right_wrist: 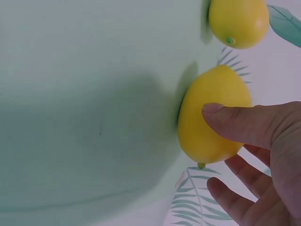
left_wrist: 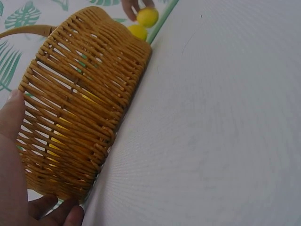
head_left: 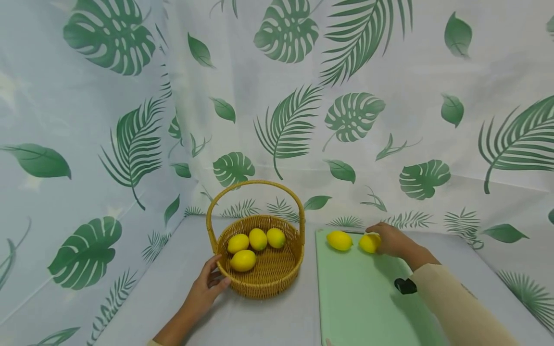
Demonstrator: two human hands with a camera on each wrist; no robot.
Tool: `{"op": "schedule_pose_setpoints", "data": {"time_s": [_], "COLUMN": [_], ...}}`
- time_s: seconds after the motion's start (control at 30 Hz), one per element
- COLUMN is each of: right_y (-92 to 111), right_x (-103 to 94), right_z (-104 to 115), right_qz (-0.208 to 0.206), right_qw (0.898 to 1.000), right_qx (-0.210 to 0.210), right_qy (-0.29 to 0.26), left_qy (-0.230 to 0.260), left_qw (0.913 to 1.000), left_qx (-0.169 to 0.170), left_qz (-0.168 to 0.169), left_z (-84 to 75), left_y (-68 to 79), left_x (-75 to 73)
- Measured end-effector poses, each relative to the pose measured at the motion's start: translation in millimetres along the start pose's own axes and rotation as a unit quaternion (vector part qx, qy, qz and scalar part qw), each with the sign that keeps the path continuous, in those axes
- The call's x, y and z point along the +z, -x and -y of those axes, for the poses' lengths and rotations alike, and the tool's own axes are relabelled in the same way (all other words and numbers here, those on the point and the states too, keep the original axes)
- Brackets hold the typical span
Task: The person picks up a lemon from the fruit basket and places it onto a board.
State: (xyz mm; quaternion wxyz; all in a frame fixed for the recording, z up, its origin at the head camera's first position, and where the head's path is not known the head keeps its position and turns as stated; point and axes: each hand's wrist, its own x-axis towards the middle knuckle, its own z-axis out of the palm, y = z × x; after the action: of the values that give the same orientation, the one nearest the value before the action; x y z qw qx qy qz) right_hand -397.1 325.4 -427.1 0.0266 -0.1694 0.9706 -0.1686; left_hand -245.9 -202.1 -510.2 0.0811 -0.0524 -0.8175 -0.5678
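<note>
My left hand [head_left: 207, 287] holds the near left side of a round wicker basket [head_left: 268, 290] with a tall arched handle. In the left wrist view the thumb and fingertips lie against the woven wall of the basket [left_wrist: 89, 84]. Several yellow lemons [head_left: 243, 260] lie inside it. On a pale green cutting board [head_left: 355, 298], my right hand [head_left: 389, 239] grips a lemon [right_wrist: 207, 127] near the far edge. The right wrist view shows the thumb on its near side and other fingers partly hidden behind it. Just left of it lies another lemon [head_left: 339, 240].
A white table surface [head_left: 285, 322] lies between basket and board. White sheets [head_left: 294, 72] printed with green leaves stand behind and at the left. A small black object [head_left: 405, 286] shows beside the right sleeve.
</note>
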Motion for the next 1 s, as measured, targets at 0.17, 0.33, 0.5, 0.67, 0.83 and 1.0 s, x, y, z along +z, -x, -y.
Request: {"op": "schedule_pose_setpoints", "data": {"time_s": [0.17, 0.33, 0.5, 0.67, 0.83, 1.0], "right_y": [5.5, 10.0, 13.0, 19.3, 27.8, 33.2], "right_x": [-7.0, -16.5, -27.2, -35.8, -32.5, -25.7], "right_z": [8.5, 17.0, 32.2, 57.9, 82.7, 113.2], "right_qz": [0.001, 0.006, 0.007, 0.013, 0.018, 0.023], "right_qw": [1.000, 0.999, 0.996, 0.994, 0.988, 0.980], "right_qx": [-0.009, -0.019, -0.060, -0.091, -0.137, -0.177], "right_qy": [0.019, 0.035, 0.060, 0.065, 0.075, 0.092], "left_qy": [-0.003, -0.001, -0.006, 0.001, -0.004, -0.006], "left_qw": [0.9999, 1.0000, 0.9999, 0.9998, 0.9999, 0.9999], "left_qx": [-0.010, -0.007, 0.011, 0.017, 0.011, 0.009], "left_qz": [0.000, 0.002, 0.004, 0.005, 0.008, 0.003], "left_z": [-7.8, -7.3, -4.3, -2.6, -0.3, 1.5], "left_y": [2.6, 0.4, -3.0, -4.3, -1.9, 0.6], "left_x": [-0.8, -1.6, -3.6, -5.1, -2.6, 0.8]}}
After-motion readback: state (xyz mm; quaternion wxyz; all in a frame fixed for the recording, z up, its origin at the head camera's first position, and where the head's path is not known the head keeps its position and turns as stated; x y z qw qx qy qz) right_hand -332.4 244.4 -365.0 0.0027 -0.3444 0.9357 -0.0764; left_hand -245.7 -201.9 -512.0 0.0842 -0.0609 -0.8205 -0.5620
